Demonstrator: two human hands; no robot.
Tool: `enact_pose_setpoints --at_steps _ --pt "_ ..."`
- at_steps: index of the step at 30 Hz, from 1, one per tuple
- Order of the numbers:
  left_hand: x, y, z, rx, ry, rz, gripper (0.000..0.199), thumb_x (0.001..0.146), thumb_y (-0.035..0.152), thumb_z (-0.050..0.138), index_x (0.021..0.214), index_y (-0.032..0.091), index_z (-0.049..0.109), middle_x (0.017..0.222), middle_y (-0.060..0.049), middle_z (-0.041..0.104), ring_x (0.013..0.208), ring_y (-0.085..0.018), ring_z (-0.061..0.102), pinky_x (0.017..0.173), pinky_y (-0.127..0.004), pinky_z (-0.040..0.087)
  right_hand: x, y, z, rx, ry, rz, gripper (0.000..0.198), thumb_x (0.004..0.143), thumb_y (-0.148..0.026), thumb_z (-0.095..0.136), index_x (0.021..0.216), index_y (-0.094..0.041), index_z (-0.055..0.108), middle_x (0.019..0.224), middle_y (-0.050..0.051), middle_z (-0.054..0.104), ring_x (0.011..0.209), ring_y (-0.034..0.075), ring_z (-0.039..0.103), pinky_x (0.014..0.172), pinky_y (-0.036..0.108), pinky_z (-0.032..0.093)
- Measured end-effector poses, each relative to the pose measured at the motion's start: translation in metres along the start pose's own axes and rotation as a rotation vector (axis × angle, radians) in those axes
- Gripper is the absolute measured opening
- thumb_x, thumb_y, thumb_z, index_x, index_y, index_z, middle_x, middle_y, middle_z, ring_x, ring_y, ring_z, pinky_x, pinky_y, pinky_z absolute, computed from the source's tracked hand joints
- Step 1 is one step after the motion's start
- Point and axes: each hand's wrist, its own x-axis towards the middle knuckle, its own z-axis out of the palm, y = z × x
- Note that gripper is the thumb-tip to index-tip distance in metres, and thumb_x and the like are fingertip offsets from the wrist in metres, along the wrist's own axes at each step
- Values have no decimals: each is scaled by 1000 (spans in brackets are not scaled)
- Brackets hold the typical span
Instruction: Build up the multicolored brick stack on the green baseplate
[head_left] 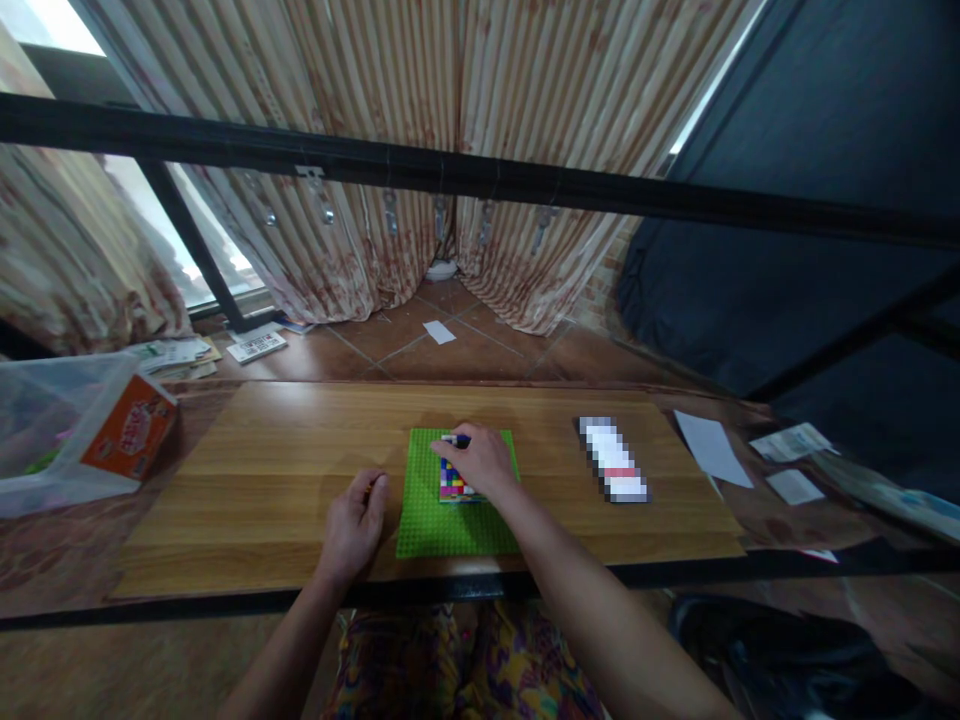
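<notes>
On the wooden board (285,440) lies a green studded baseplate (427,535). Toward its upper middle sits a block of small multicoloured toy bricks (452,484), with blue, yellow, pink, red and white showing. My right hand (486,462) reaches over this block from the right and covers part of it. Its thumb and forefinger close around a dark blue brick (463,440) at the block's far edge. Left of the baseplate, my left hand (355,525) rests on the board with curled fingers. A tiny orange and dark spot shows at its fingertips, too small to name.
A phone (613,460) with a blurred screen lies right of the baseplate. At the far left stands a clear plastic bin (67,430) with an orange label. Papers (712,448) lie beyond the board's right edge. A black metal bar (480,170) crosses in front of the curtains.
</notes>
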Motion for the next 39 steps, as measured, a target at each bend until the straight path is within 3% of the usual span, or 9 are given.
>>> enact_pose_setpoints --at_steps 10,17,27,39 --pt "1 -3 1 23 6 4 32 89 46 40 91 20 58 73 -2 65 67 -17 63 57 -24 46 0 4 3 27 14 -43 32 73 -54 67 80 -24 72 87 5 72 84 21 63 75 30 42" --pt "1 0 1 22 17 9 32 89 46 41 89 20 59 71 -2 65 66 -17 63 59 -24 47 1 9 3 -17 -34 -113 34 91 -45 47 85 -21 72 91 7 70 90 19 61 83 30 40" --pt "1 -3 2 25 25 6 32 88 46 41 90 20 59 70 -2 64 64 -17 62 57 -24 45 -3 11 9 -105 30 -141 32 92 -43 47 87 -21 70 91 7 67 92 21 57 88 33 36" --pt "1 -1 1 29 13 -15 32 89 46 41 91 20 59 72 -2 66 68 -17 63 59 -24 45 -4 9 6 -97 -10 -146 32 94 -36 42 90 -20 69 94 8 67 94 21 56 88 33 34"
